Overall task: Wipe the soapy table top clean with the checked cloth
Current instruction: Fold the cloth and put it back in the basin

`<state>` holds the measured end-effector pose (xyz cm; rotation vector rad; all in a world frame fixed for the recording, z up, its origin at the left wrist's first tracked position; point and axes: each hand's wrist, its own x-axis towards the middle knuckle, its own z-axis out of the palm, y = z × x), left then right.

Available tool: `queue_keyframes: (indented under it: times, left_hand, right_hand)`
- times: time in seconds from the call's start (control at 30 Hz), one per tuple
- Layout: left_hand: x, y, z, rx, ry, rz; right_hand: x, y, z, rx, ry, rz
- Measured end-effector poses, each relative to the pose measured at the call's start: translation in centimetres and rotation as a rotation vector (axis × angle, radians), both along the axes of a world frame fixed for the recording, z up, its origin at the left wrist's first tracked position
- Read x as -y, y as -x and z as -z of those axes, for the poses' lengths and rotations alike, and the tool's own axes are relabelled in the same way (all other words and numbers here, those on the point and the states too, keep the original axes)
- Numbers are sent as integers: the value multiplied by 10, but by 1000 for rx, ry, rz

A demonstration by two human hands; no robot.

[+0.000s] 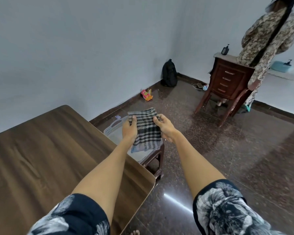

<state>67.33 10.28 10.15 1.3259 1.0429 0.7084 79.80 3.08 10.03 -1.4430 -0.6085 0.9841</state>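
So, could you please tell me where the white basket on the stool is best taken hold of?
By the slotted handle at the far end of the white basket, from above: it is the only cut-out showing, and both hands with the checked cloth cover the rest.

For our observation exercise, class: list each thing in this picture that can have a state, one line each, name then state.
checked cloth: held up off the table, stretched between both hands
left hand: fingers grip the cloth's left edge
right hand: fingers grip the cloth's right edge
table top: bare, streaky, not touched by the cloth
white basket: on a stool beside the table, below the cloth
drawers: all closed
black backpack: upright against the wall
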Motion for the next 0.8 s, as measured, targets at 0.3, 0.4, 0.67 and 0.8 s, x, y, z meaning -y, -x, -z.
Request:
queue_keyframes:
  times: [0.3,0.4,0.67,0.8]
  left_hand:
    - [-66,-52,64,-103,209,-9]
    - [-81,-63,87,-131,243,-27]
    - [-127,-95,168,-238,375,-158]
    - [-152,-110,221,-315,459,-221]
  right_hand:
    - [-68,-59,60,23,158,-34]
    - [-89,-73,82,49,210,-62]
    - [-154,-114,162,136,424,-220]
    - [-187,-132,222,191,494,-325]
